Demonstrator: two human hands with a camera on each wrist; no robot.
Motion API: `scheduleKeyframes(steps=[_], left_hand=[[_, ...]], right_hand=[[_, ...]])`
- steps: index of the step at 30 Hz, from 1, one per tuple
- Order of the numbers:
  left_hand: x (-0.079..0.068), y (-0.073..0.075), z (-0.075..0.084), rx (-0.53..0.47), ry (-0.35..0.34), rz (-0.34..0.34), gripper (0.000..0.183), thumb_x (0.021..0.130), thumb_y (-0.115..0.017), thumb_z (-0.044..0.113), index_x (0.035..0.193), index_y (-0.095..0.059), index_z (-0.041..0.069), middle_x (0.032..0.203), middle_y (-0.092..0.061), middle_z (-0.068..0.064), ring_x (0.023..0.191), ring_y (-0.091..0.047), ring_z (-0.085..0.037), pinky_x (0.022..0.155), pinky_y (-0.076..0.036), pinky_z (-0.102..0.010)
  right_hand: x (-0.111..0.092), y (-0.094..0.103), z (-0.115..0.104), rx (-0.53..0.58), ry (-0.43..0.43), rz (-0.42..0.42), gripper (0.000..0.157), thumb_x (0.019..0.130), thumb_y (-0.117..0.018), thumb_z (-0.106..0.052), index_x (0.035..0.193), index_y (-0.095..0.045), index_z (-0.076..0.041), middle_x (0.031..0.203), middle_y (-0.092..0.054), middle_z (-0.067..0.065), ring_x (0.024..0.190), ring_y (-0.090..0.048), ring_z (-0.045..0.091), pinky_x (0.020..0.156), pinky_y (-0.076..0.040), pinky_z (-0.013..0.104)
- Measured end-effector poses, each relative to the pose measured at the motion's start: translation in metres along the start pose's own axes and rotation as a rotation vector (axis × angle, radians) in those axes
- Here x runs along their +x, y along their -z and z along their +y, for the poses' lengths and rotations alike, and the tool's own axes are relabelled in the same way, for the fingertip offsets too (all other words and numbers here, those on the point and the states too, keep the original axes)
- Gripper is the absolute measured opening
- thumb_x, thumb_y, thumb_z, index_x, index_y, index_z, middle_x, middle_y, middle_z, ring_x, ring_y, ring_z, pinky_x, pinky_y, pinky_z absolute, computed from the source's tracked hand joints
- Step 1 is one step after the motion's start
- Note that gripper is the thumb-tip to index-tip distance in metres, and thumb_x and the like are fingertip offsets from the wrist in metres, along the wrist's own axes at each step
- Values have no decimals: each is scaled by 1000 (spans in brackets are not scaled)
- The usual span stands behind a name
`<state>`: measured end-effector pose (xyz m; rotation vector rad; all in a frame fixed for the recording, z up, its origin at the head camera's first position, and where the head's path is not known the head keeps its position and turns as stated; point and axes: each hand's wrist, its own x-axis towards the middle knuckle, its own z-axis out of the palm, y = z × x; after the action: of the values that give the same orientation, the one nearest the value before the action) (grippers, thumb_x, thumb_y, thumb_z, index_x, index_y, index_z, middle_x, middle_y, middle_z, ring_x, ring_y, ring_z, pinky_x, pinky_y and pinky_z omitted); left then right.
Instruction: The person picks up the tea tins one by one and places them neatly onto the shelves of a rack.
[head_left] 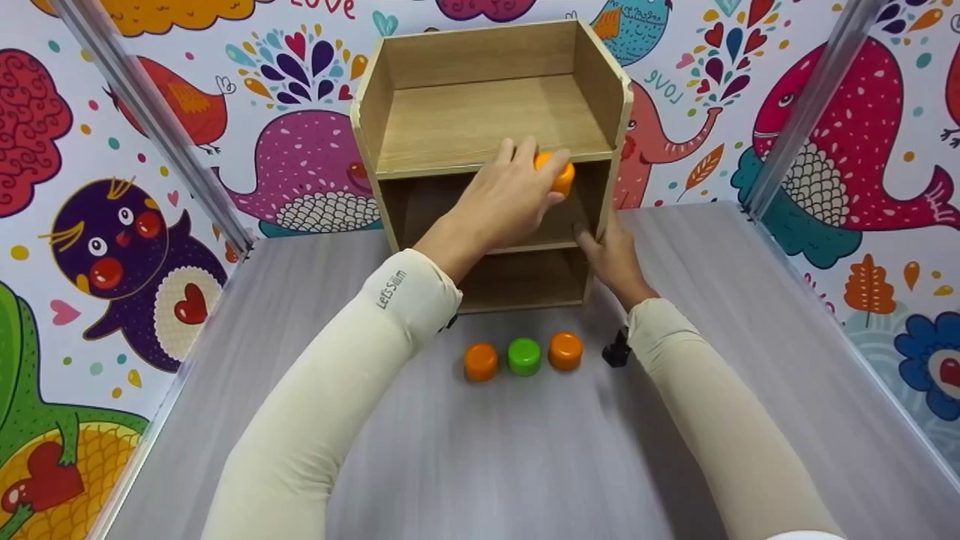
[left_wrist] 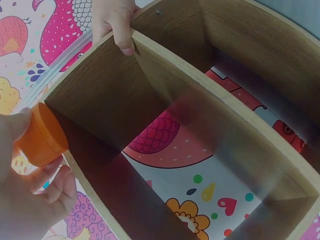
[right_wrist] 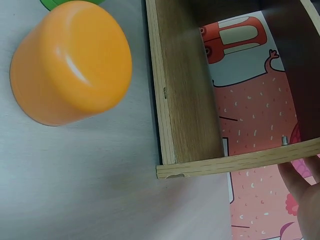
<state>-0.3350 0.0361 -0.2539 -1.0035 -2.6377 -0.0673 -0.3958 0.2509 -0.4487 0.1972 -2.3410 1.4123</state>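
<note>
My left hand (head_left: 510,187) grips an orange round container (head_left: 559,174) at the front edge of the wooden shelf's top board. In the left wrist view the orange container (left_wrist: 42,135) sits between thumb and fingers, beside the board's edge. My right hand (head_left: 616,259) holds the right side panel of the wooden shelf (head_left: 487,120), thumb on the inner side; its fingers behind are hidden in the head view. In front of the shelf, an orange container (head_left: 481,362), a green one (head_left: 524,357) and another orange one (head_left: 565,351) stand in a row.
The shelf has an open top tray and two lower compartments with no back panel. A small black object (head_left: 617,349) is near my right wrist on the grey table (head_left: 480,465). Patterned walls (head_left: 300,150) with metal posts (head_left: 810,112) enclose the table.
</note>
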Motion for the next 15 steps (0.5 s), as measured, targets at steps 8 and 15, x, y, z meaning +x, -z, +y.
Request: scheduleKeyframes(steps=[8,15], left_hand=[[14,5,-1,-25,24,-30,55,106,-50,41,155,-39,19,133,-49,-15,113,-44,-29,94,-41,-35],[22,10,3,-40,11,-53,55,106,-48,43,155,-38,19,130,-49,-12,112,-43,-27,94,-37,-34]], right_hand=[[-1,1,1,17,-26,-35,63,102,-61,-31,157,-32,-24,145,-58,13,127,-62,34,108,-46,56],[0,2,0,16,-51,-46,65,102,-61,-32,159,-29,-27,147,-57,12,128,-61,33,108,-46,55]])
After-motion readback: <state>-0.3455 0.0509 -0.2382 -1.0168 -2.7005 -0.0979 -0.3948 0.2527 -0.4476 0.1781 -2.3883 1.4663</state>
